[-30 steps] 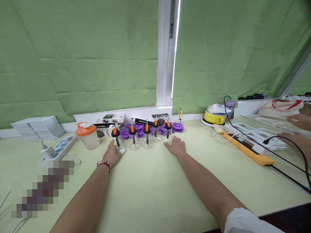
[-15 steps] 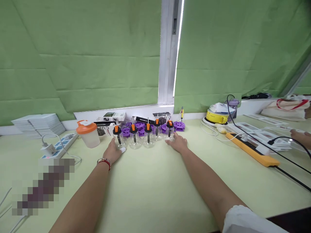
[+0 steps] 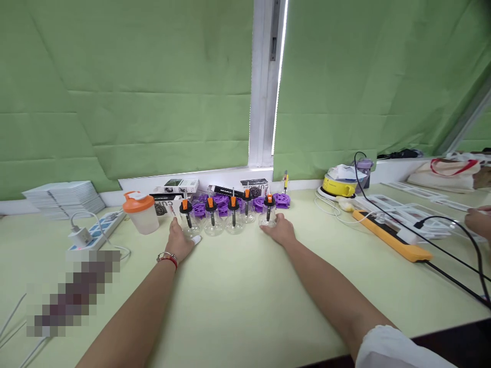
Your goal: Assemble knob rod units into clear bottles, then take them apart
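Observation:
Several clear, squat glass bottles with black lids and orange tops stand upright in a cluster at the back of the table. My left hand cups the leftmost bottle, fingers along its left side and thumb across its front. Around the base of the rightmost bottle curls my right hand, thumb in front and fingers behind on the right. That bottle stands a little apart from the others. Behind the cluster lie purple plastic spool-like parts, partly hidden by the bottles.
An orange-lidded shaker cup and a power strip stand left, near stacked white sheets. Small boxes line the wall. At right are a yellow pot, an orange power strip, cables, and another person's hand.
The rightmost bottle has shifted slightly right and nearer with my right hand, widening its gap from the neighbouring bottle. My left hand stays at the leftmost bottle. The view has shifted a little.

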### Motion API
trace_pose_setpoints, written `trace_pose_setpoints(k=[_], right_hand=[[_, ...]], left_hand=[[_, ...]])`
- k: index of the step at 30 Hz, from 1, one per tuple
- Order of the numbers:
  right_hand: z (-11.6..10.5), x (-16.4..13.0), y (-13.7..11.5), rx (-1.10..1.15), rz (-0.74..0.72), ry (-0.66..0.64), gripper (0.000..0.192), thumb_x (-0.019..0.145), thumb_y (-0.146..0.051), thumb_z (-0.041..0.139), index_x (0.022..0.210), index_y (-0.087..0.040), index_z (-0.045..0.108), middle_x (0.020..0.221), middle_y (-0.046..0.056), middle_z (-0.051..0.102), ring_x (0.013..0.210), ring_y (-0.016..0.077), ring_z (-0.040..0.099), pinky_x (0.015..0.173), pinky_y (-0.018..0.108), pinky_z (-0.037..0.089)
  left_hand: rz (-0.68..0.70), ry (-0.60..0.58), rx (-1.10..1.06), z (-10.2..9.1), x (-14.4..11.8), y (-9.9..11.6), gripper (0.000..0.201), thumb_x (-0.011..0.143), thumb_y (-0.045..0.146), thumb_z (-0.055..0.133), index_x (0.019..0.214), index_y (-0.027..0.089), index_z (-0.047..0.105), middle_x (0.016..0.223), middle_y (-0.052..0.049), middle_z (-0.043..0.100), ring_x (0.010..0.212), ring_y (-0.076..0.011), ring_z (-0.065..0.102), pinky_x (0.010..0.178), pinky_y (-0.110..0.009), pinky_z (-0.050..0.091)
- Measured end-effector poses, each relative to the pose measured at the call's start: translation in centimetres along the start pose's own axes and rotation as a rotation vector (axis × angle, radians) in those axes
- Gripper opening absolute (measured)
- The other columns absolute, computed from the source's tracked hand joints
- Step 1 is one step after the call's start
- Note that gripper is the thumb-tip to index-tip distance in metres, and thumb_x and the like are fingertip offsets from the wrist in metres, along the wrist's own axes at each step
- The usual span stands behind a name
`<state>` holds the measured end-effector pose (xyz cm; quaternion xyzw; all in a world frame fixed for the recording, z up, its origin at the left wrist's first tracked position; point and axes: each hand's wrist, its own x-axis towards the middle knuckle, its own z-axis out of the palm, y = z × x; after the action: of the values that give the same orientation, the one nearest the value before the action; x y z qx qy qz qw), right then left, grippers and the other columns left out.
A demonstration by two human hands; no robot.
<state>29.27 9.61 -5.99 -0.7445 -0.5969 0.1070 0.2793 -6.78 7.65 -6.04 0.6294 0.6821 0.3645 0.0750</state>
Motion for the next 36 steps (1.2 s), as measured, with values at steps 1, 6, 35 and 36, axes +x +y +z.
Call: trace_pose_setpoints(k=[1,6,35,36], right_hand=[[-0.2,-0.6,0.0,0.030,0.005,0.001,0.073,0.063,-0.061,0.064,0.116,-0.015,0.045,0.104,0.012,0.064,0.099,0.0281,0.059,0.083,0.034,0.040],[-0.3,-5.0,-0.5,0.174,-0.063,0.089,0.074,0.058,-0.057,0.068,0.115,-0.018,0.044,0.109,0.012,0.059,0.101,0.0264,0.056,0.081,0.031,0.044],[2.1,-8.3,-8.2,0.982,0.212,-0.688,0.040,0.086,-0.052,0.048,0.071,-0.015,0.051,0.055,-0.003,0.050,0.037,0.0054,0.036,0.037,0.019,0.020],[2.2,-7.9,-8.2,0.985,0.207,-0.687,0.038,0.086,-0.050,0.049,0.070,-0.015,0.051,0.053,-0.004,0.048,0.036,0.0048,0.034,0.037,0.018,0.020]], left_hand=[[0.031,0.048,-0.015,-0.3,-0.5,0.4,0.112,0.060,0.037,0.076,0.141,0.007,0.005,0.149,-0.025,0.014,0.137,-0.0382,0.018,0.111,-0.044,0.023],[0.137,0.312,-0.139,-1.6,-3.5,4.1,0.102,0.063,0.036,0.074,0.141,0.015,0.010,0.145,-0.018,0.023,0.134,-0.0332,0.026,0.112,-0.046,0.022],[-0.330,-0.677,-1.239,-2.0,-8.2,7.8,0.027,0.070,0.027,0.056,0.095,0.018,0.057,0.067,-0.004,0.066,0.046,-0.0187,0.060,0.043,-0.030,0.046],[-0.336,-0.688,-1.243,-1.8,-8.2,7.8,0.027,0.069,0.027,0.056,0.094,0.018,0.058,0.067,-0.004,0.066,0.046,-0.0189,0.060,0.042,-0.030,0.045]])
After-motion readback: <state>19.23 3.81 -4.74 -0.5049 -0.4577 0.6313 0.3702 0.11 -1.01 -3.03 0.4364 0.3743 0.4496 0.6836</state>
